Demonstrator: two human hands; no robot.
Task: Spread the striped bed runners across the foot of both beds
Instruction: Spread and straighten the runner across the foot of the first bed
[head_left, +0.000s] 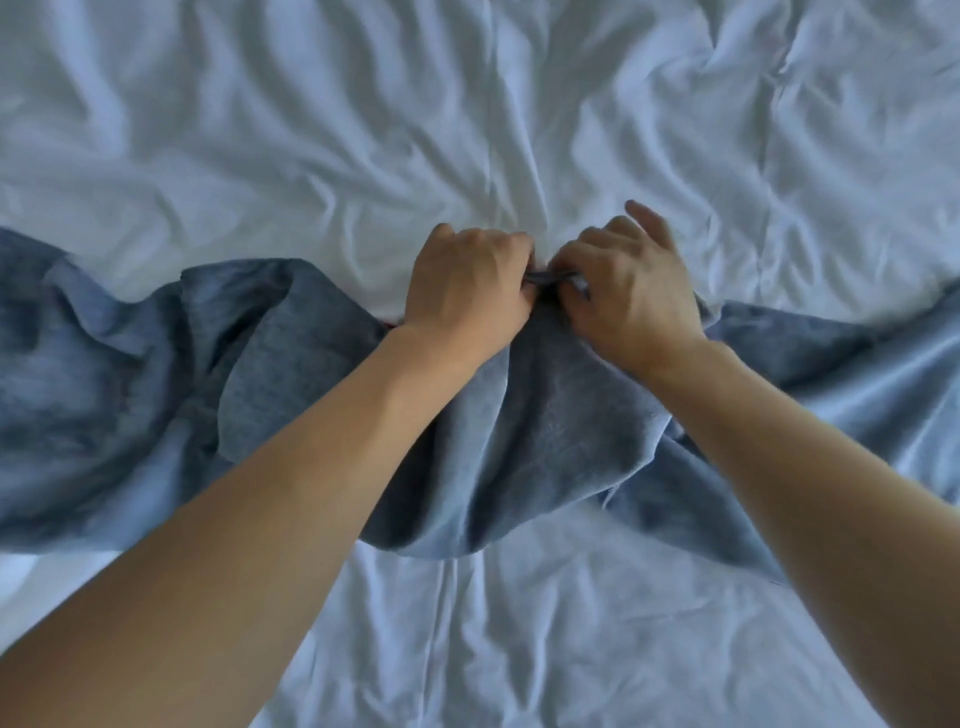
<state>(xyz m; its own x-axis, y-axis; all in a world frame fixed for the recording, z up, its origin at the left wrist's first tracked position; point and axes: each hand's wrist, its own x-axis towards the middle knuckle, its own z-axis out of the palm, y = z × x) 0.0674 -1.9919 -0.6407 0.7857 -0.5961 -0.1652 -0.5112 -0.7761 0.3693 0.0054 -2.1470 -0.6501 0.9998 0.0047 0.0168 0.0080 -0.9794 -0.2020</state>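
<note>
With left hand and right hand both pinching the bunched blue-grey fabric bed runner mid-edge, a hard tug could drag the rumpled white cotton bedcover askew.

I see my left hand and right hand side by side at the middle of the blue runner, both pinching its far edge (fingers curled over the hem). The cloth lies bunched in folds across the wrinkled white bedding, trailing off both sides
</note>
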